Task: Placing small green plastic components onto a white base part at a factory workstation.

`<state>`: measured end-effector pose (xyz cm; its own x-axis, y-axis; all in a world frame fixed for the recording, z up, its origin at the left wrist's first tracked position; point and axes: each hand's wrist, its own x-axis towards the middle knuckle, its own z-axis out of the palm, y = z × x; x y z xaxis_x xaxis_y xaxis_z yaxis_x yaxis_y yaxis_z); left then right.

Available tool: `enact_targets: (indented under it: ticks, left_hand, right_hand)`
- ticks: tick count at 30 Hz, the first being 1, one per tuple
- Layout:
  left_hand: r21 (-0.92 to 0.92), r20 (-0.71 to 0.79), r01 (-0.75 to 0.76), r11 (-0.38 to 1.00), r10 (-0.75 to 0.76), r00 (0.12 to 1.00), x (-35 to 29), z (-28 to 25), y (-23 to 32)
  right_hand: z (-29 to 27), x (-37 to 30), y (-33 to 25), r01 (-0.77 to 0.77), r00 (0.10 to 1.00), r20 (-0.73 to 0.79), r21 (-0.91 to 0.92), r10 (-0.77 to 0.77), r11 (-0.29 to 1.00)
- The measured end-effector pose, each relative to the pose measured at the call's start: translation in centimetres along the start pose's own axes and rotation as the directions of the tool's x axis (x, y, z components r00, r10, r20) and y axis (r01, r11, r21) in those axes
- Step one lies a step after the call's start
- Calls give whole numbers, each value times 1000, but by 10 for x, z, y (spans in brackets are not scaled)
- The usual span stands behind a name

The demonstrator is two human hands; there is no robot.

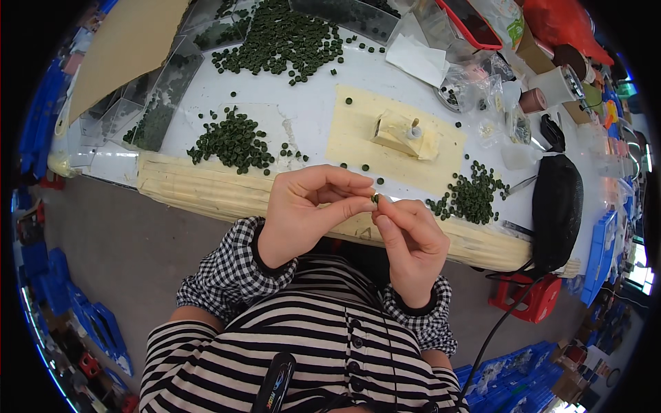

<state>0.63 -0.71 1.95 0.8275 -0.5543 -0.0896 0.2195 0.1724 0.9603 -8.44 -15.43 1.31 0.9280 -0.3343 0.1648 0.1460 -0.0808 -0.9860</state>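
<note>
My left hand (303, 210) pinches a small dark green ring-like piece (375, 197) between thumb and forefinger, above the table's front edge. From the other side my right hand (415, 237) meets it, its thumb and fingertips pressed together at the same piece. Whether the right fingers also hold something thin is too small to tell. Several loose green pieces lie just beyond the fingertips. A heap of like pieces (237, 141) lies to the left, and another pile (475, 196) to the right. Behind my hands a tape-wrapped block (406, 135) with a short upright peg rests on a yellowish sheet (351, 131).
A large pile of green pieces (282, 41) spreads at the back, beside clear plastic trays (169, 93). At right lie a black pouch (558, 213), a thin metal tool (523, 184), a white tissue (417, 59) and a red-framed phone (471, 24). A red stool (527, 297) stands below.
</note>
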Motion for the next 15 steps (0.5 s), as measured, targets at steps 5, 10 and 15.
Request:
enact_targets:
  ticks: [5, 10, 15]
  left_hand:
    - [142, 69, -178, 974, 170, 983, 2, -4, -2]
    - [338, 165, -414, 845, 379, 910, 4, -7, -4]
    - [118, 142, -176, 977, 159, 977, 3, -9, -4]
  right_hand:
    - [0, 1, 0, 39, 999, -11, -46, -39, 998]
    - [-3, 3, -1, 96, 995, 30, -70, -94, 993]
    - [-5, 5, 1, 241, 970, 82, -188, -229, 952]
